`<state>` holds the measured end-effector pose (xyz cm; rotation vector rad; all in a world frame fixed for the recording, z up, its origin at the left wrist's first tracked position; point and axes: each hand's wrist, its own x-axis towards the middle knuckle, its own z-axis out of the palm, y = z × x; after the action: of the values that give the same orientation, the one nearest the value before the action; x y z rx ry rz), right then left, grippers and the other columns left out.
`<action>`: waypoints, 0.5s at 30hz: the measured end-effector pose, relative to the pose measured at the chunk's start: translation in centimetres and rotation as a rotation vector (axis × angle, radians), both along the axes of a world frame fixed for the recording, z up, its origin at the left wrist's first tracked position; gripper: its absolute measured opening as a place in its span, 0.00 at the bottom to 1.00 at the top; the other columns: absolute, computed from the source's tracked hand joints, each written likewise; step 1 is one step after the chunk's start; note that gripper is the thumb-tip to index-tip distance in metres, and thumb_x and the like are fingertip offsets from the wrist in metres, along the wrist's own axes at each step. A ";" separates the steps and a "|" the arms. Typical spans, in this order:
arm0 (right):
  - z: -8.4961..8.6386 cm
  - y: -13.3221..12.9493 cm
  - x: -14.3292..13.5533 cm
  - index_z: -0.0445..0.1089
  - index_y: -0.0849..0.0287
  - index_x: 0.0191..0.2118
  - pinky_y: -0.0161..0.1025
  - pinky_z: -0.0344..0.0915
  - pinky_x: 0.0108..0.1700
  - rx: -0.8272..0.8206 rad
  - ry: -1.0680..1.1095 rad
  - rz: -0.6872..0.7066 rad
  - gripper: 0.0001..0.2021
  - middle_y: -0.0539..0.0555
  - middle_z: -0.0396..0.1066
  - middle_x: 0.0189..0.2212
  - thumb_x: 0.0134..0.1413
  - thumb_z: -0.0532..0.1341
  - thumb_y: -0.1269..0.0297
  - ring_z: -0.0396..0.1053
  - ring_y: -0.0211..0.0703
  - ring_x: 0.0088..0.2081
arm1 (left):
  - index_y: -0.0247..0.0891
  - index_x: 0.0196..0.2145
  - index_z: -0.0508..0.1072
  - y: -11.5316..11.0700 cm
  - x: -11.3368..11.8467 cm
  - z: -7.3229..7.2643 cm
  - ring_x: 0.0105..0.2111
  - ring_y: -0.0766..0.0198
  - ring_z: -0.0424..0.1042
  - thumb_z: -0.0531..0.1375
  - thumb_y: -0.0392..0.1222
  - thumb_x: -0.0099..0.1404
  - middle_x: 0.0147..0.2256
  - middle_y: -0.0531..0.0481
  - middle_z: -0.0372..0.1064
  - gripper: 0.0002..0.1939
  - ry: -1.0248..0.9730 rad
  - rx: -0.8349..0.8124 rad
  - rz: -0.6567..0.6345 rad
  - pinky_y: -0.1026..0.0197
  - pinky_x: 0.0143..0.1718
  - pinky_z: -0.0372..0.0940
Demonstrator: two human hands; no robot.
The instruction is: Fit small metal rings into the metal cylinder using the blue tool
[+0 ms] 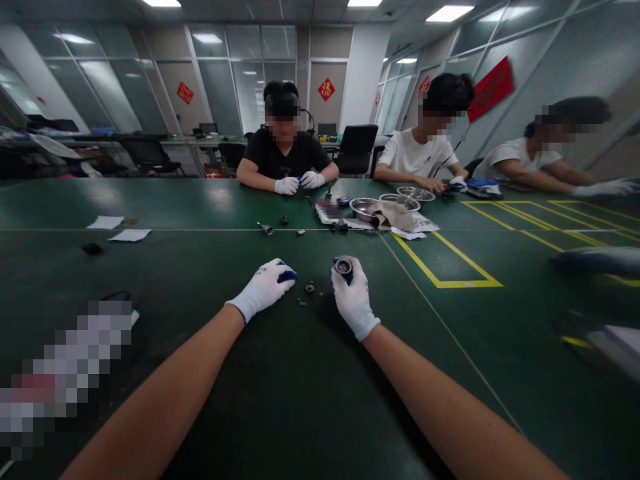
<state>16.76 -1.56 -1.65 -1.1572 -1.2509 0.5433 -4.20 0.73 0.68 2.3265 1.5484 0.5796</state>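
My right hand point(353, 297), in a white glove with a blue palm, is closed around a small dark round metal housing point(343, 267). The housing's ringed end faces me. My left hand point(267, 283), gloved the same way, rests low over the green table with fingers loosely bent and nothing visible in them. Between my hands lies a small round metal part point(310, 288), with several tiny rings point(301, 303) scattered close to it. Farther up the table are a metal part with a thin shaft point(265, 228), a small dark piece point(285, 220) and a short light cylinder point(301, 233).
Metal bowls point(364, 208) stand ahead to the right with a beige cloth point(393, 217) and papers. A pixelated object point(75, 360) lies at left, near a black item point(93, 249) and white sheets point(130, 235). Yellow tape point(467, 285) marks the table. Several people sit across and to the right.
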 end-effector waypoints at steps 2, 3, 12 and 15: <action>-0.2 -0.8 -0.1 0.69 0.54 0.38 0.45 0.72 0.40 0.009 -0.021 0.017 0.08 0.53 0.75 0.32 0.51 0.60 0.61 0.73 0.50 0.36 | 0.40 0.43 0.81 -0.1 0.0 0.0 0.48 0.52 0.76 0.62 0.40 0.66 0.46 0.43 0.77 0.10 -0.017 0.004 0.036 0.51 0.56 0.71; -0.2 -1.2 -0.1 0.68 0.54 0.37 0.45 0.71 0.39 0.008 -0.031 0.027 0.08 0.53 0.74 0.31 0.50 0.59 0.62 0.72 0.50 0.36 | 0.40 0.43 0.80 -0.3 0.0 0.1 0.48 0.52 0.77 0.62 0.40 0.66 0.46 0.43 0.77 0.09 -0.044 0.005 0.055 0.50 0.56 0.71; 1.0 -4.2 -0.5 0.64 0.54 0.33 0.39 0.64 0.33 0.058 -0.182 0.276 0.07 0.49 0.68 0.28 0.44 0.56 0.69 0.67 0.43 0.30 | 0.39 0.48 0.80 -4.6 2.2 5.0 0.49 0.54 0.78 0.60 0.36 0.66 0.48 0.46 0.80 0.14 -0.479 -0.086 -0.080 0.48 0.57 0.71; 1.4 -4.2 -0.4 0.63 0.54 0.32 0.38 0.61 0.32 0.070 -0.190 0.311 0.06 0.48 0.66 0.27 0.44 0.56 0.70 0.65 0.42 0.29 | 0.40 0.51 0.79 -6.1 3.1 7.3 0.50 0.54 0.78 0.62 0.38 0.66 0.49 0.47 0.80 0.16 -0.492 -0.115 -0.180 0.48 0.57 0.71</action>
<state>16.40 -5.81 -0.26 -0.9774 -1.6171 0.6239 -1.06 -5.32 7.95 2.0079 1.1044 0.9056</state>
